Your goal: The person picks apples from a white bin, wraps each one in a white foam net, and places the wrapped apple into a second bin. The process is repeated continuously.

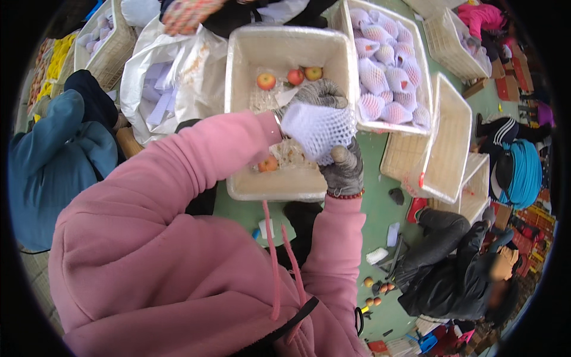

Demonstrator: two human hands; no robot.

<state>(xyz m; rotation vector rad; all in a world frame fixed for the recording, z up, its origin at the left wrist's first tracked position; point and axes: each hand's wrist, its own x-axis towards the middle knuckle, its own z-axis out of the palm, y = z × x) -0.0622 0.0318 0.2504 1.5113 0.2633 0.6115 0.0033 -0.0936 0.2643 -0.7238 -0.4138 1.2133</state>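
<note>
My left hand (322, 94), in a grey knit glove, has curled fingers at the upper edge of a white foam net sleeve (319, 129). From below, my right hand (345, 167), gloved likewise, grips the sleeve's lower end, its thumb on the mesh. Whether fruit is inside the sleeve is hidden. Both hands are over a pale plastic crate (276, 189) lined with clear film. Inside it lie a red-yellow apple (266, 81), a red apple (295, 77) beside another apple (313, 72), and one more apple (267, 163) near the front.
Right of the crate stands a crate of foam-netted fruit (388, 71). At left, a white sack (196, 76) holds flat foam sleeves (158, 96). Stacked crates (453, 147) stand farther right. Loose fruit (368, 282) lies on the green floor. People sit at both sides; a patterned sleeve (189, 15) is beyond the sack.
</note>
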